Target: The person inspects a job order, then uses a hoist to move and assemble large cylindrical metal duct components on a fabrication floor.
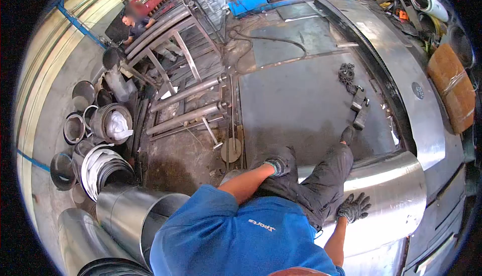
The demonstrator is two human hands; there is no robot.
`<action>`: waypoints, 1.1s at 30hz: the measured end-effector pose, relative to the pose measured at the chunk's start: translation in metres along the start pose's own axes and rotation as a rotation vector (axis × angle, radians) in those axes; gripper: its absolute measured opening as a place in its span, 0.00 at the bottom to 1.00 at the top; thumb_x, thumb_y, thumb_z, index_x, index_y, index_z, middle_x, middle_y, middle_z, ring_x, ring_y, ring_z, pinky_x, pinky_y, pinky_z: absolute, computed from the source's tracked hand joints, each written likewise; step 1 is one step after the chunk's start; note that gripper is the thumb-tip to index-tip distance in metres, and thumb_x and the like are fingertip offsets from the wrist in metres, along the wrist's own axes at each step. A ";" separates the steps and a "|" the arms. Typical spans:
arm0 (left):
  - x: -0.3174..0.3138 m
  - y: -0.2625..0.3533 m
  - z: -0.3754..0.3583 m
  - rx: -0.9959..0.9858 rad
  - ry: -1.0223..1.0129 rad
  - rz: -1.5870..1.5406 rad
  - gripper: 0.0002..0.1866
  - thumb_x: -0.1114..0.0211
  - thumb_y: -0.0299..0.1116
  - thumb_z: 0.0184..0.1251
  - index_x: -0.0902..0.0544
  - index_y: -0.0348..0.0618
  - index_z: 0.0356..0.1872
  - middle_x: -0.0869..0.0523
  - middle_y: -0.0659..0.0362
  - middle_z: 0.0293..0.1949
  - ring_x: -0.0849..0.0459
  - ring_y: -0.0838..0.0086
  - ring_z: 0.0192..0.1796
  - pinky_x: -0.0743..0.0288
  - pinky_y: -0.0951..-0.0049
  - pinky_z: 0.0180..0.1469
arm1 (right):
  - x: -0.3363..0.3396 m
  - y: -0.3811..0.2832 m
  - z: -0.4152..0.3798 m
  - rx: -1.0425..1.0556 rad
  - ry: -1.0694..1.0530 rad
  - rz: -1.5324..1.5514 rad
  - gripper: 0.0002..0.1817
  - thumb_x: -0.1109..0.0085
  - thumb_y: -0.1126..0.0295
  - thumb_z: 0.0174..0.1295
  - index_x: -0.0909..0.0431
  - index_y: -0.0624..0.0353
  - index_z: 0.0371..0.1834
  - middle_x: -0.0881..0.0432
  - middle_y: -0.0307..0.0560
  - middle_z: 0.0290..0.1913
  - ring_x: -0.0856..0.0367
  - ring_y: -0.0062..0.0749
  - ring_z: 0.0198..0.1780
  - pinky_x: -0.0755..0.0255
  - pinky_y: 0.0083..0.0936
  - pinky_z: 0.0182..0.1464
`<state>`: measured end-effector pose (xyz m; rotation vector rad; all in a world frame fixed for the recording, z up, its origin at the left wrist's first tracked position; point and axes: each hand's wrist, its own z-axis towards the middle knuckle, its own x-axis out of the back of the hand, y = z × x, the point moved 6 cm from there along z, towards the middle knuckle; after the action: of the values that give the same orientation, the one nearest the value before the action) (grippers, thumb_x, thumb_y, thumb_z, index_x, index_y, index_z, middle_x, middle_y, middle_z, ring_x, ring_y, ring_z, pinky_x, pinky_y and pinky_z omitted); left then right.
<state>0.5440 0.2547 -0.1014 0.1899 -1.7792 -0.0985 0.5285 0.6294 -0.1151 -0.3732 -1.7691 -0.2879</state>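
My right hand (354, 208), in a dark grey glove, lies with its fingers spread on the curved top of a shiny rolled metal cylinder (391, 190), which I seem to be sitting on. My left hand (277, 166), gloved too, rests against my left thigh near the knee; its fingers are mostly hidden. Ahead of my feet spreads a large flat steel plate (301, 105). Metal clamp-like blocks (359, 108) and a heap of dark chain (346, 74) lie on its right part.
On the left stand a metal frame with rollers (188, 98), several round pipe sections (113, 123) and a large metal tube (120, 216). A co-worker (138, 27) is beyond the frame. A dark cable (276, 39) crosses the plates ahead. A brown board (452, 88) leans at right.
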 end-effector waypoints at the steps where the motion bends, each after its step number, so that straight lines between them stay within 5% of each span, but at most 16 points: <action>1: -0.020 -0.012 0.006 0.017 0.087 -0.083 0.13 0.41 0.36 0.48 0.14 0.41 0.31 0.15 0.46 0.37 0.16 0.53 0.41 0.23 0.57 0.44 | -0.001 0.001 0.001 -0.005 0.001 -0.008 0.31 0.65 0.44 0.68 0.43 0.42 0.72 0.53 0.39 0.76 0.56 0.46 0.76 0.66 0.53 0.71; 4: -0.062 -0.019 0.018 -0.250 0.158 0.032 0.14 0.41 0.36 0.48 0.14 0.40 0.33 0.15 0.46 0.37 0.16 0.52 0.41 0.23 0.58 0.44 | -0.009 0.003 0.003 0.001 0.028 -0.032 0.31 0.64 0.44 0.67 0.43 0.41 0.72 0.53 0.38 0.76 0.56 0.45 0.76 0.64 0.55 0.70; 8: -0.011 -0.007 0.007 -0.039 0.103 0.036 0.14 0.42 0.35 0.50 0.14 0.40 0.34 0.16 0.45 0.39 0.17 0.52 0.43 0.23 0.59 0.45 | -0.017 0.006 0.006 -0.003 0.028 -0.050 0.31 0.63 0.43 0.67 0.44 0.38 0.73 0.54 0.36 0.77 0.56 0.45 0.76 0.64 0.56 0.70; 10: -0.066 -0.020 0.025 -0.048 -0.457 0.237 0.27 0.51 0.51 0.64 0.29 0.54 0.63 0.30 0.52 0.65 0.32 0.54 0.65 0.42 0.56 0.68 | -0.013 0.005 0.005 0.006 0.026 -0.046 0.31 0.65 0.44 0.68 0.44 0.40 0.72 0.53 0.38 0.77 0.56 0.45 0.76 0.64 0.56 0.70; 11: -0.063 -0.022 0.019 -0.039 -0.457 0.237 0.27 0.51 0.51 0.64 0.29 0.54 0.63 0.30 0.52 0.65 0.32 0.54 0.65 0.42 0.56 0.68 | -0.010 0.004 0.003 0.009 0.025 -0.040 0.31 0.66 0.44 0.68 0.43 0.42 0.72 0.53 0.39 0.76 0.56 0.45 0.76 0.65 0.55 0.70; 13: -0.023 -0.006 0.007 -0.128 -0.004 0.065 0.15 0.43 0.36 0.51 0.14 0.40 0.35 0.15 0.46 0.37 0.16 0.52 0.42 0.24 0.58 0.45 | -0.004 0.000 0.001 0.006 -0.001 -0.063 0.31 0.67 0.44 0.69 0.43 0.43 0.72 0.53 0.39 0.76 0.57 0.45 0.76 0.66 0.55 0.71; 20: -0.004 0.001 0.005 -0.057 -0.072 0.007 0.14 0.45 0.37 0.53 0.13 0.43 0.32 0.15 0.47 0.38 0.16 0.53 0.42 0.24 0.55 0.43 | 0.000 -0.002 -0.001 0.003 -0.024 -0.066 0.31 0.69 0.44 0.69 0.44 0.43 0.73 0.55 0.39 0.77 0.58 0.46 0.76 0.66 0.56 0.70; 22: -0.004 0.005 0.000 -0.044 -0.502 0.108 0.26 0.52 0.53 0.64 0.24 0.51 0.57 0.21 0.48 0.54 0.24 0.50 0.56 0.34 0.55 0.60 | 0.000 -0.002 -0.001 0.009 -0.024 -0.075 0.31 0.69 0.44 0.69 0.44 0.43 0.73 0.55 0.39 0.77 0.58 0.46 0.76 0.66 0.56 0.70; 29: -0.014 0.004 0.004 -0.065 -0.436 0.209 0.25 0.51 0.53 0.63 0.23 0.53 0.55 0.21 0.49 0.55 0.24 0.51 0.56 0.33 0.54 0.60 | -0.009 0.002 0.003 0.005 0.006 -0.069 0.31 0.69 0.43 0.69 0.43 0.42 0.72 0.54 0.39 0.77 0.57 0.46 0.76 0.65 0.58 0.70; 31: -0.010 0.006 0.010 -0.132 -0.129 0.226 0.15 0.44 0.37 0.54 0.13 0.45 0.37 0.14 0.50 0.39 0.16 0.53 0.42 0.24 0.54 0.45 | -0.008 0.002 0.003 0.009 0.021 -0.068 0.31 0.69 0.43 0.69 0.43 0.42 0.72 0.53 0.40 0.77 0.57 0.47 0.76 0.65 0.58 0.70; 33: -0.038 -0.008 0.015 -0.117 -0.056 0.182 0.15 0.45 0.37 0.54 0.13 0.45 0.38 0.14 0.50 0.39 0.16 0.53 0.42 0.24 0.54 0.45 | -0.003 0.000 0.000 0.007 0.010 -0.064 0.31 0.69 0.43 0.69 0.43 0.42 0.72 0.52 0.40 0.76 0.56 0.47 0.76 0.65 0.58 0.70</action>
<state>0.5375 0.2529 -0.1424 -0.0600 -1.8321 -0.0769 0.5287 0.6290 -0.1178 -0.3094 -1.7743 -0.3283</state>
